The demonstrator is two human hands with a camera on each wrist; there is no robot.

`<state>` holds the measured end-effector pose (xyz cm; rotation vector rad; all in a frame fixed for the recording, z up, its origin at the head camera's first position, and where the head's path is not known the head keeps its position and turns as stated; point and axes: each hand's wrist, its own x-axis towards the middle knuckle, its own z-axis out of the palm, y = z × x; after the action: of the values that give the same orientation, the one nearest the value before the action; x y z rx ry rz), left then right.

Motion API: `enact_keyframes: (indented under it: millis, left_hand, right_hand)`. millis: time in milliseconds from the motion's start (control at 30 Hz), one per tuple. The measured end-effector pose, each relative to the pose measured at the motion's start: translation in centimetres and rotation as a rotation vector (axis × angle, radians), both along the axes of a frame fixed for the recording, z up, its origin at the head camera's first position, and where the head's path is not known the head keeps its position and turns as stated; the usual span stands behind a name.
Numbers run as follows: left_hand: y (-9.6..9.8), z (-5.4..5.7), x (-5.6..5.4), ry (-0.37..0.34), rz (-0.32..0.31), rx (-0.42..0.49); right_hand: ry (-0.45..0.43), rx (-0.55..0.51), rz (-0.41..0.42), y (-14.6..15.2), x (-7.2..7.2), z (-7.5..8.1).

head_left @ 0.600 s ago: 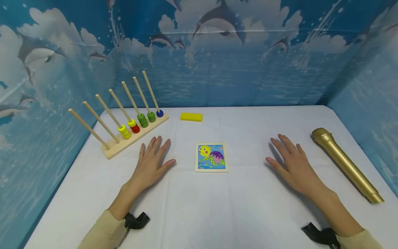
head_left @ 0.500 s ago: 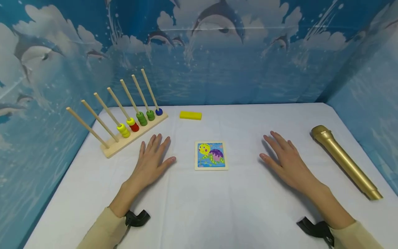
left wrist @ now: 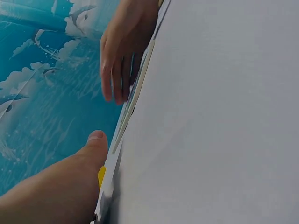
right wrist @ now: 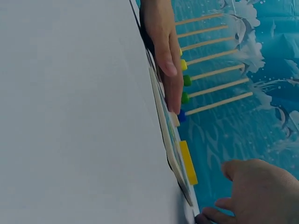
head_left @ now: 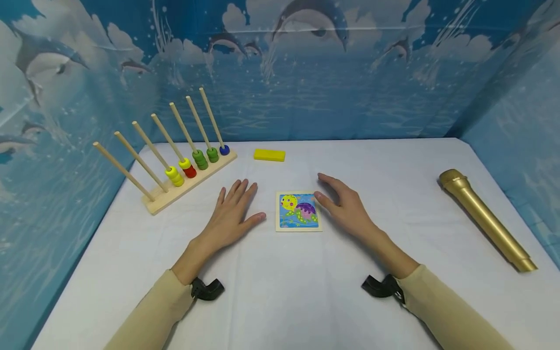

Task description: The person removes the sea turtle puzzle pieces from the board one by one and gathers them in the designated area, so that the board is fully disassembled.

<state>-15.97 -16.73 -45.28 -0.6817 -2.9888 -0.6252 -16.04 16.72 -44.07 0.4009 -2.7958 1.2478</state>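
Note:
A small square picture puzzle (head_left: 299, 211) with a turtle picture and a pale wooden frame lies flat on the white table. To its left, my left hand (head_left: 229, 218) is spread with straight fingers and holds nothing; its thumb points at the puzzle across a small gap. My right hand (head_left: 350, 209) is at the puzzle's upper right corner, fingers loosely bent, nothing in its grasp. Its thumb tip overlaps the frame's right edge in the head view; whether it touches, I cannot tell. In the right wrist view the puzzle (right wrist: 167, 126) appears edge-on between both hands.
A wooden bead rack (head_left: 188, 182) with several upright pegs and coloured beads stands at the back left. Behind the puzzle lies a yellow block (head_left: 269, 155). At the right is a gold microphone-shaped object (head_left: 487, 218). Dolphin-print cloth (head_left: 306, 97) encloses the table's back and sides.
My right hand has moved left, from open table to the puzzle's right edge. My left hand has shifted slightly right, closer to the puzzle. The puzzle stays in place.

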Motion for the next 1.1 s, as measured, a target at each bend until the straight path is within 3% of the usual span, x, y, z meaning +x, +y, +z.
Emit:
enact_keyframes:
  millis: [300, 500, 800, 1100]
  left_hand:
    - [1.5, 0.2, -1.5, -0.020, -0.041, -0.042]
    - [1.7, 0.4, -2.6, 0.003, -0.109, -0.062]
    - [2.2, 0.6, -2.7, 0.011, -0.184, -0.072]
    - [2.7, 0.0, -2.3, 0.008, -0.241, -0.084]
  right_hand:
    - [0.068, -0.108, -0.004, -2.6, -2.7, -0.8]
    - [0.081, -0.123, 0.060, -4.1, -3.9, -0.6]
    - [0.086, -0.111, 0.114, -4.8, -3.2, -0.2]
    - [0.092, -0.059, 0.119, -4.9, -1.9, -0.5]
